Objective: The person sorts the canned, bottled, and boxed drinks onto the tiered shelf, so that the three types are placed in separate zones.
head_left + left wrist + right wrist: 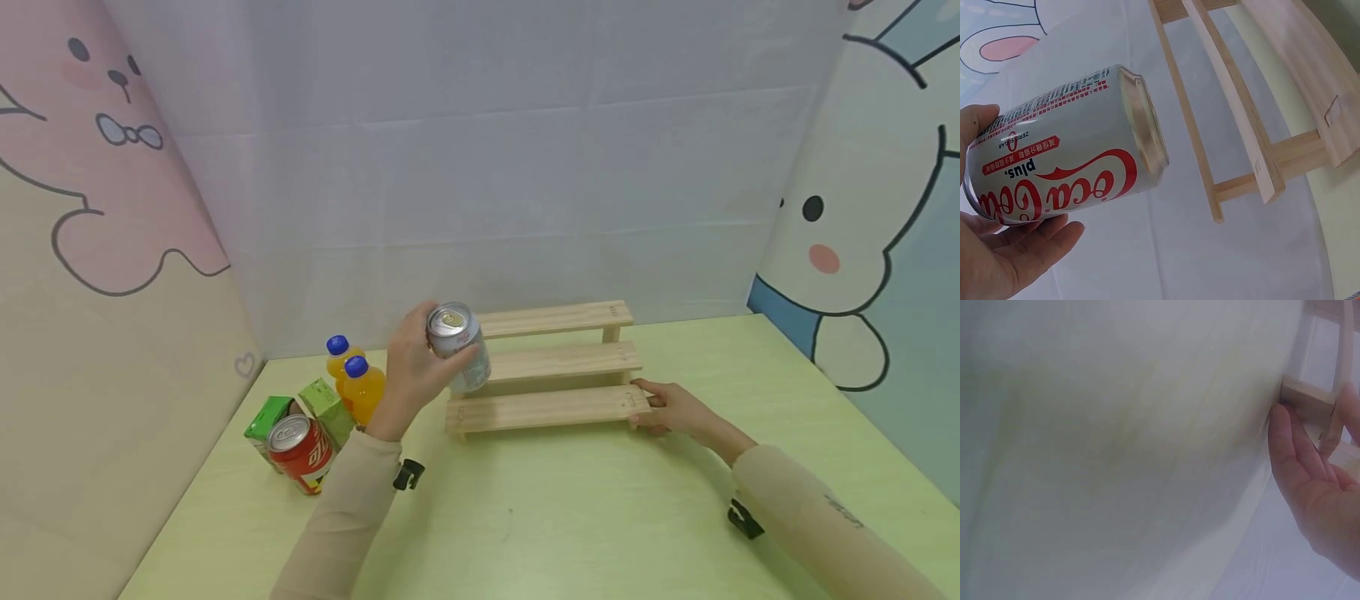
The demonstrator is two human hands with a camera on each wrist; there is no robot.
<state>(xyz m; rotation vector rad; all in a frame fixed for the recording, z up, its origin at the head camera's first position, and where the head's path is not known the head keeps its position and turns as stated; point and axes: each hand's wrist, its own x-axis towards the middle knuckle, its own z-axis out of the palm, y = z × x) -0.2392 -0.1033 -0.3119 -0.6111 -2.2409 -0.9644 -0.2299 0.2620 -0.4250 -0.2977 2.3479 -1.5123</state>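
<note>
My left hand (pixel 420 367) grips a silver-white Coca-Cola Plus can (pixel 467 354), thumb on one side and fingers on the other. The can is held in the air by the left end of a three-step wooden rack (pixel 555 408). In the left wrist view the lettering on the can (pixel 1066 150) appears upside down, and the rack's slats (pixel 1254 144) are apart from it. At the rack's right end, my right hand (pixel 671 412) holds the end of the lowest step. The right wrist view has its fingers curled about the wooden end (pixel 1310 403).
Left of my left arm stand a red can (pixel 302 454), a green carton (pixel 266 425), a lighter green carton (pixel 326 408) and two orange drink bottles with blue caps (pixel 365 390). A pale cloth wall (pixel 525 183) rises behind the rack at the back of the table (pixel 570 517).
</note>
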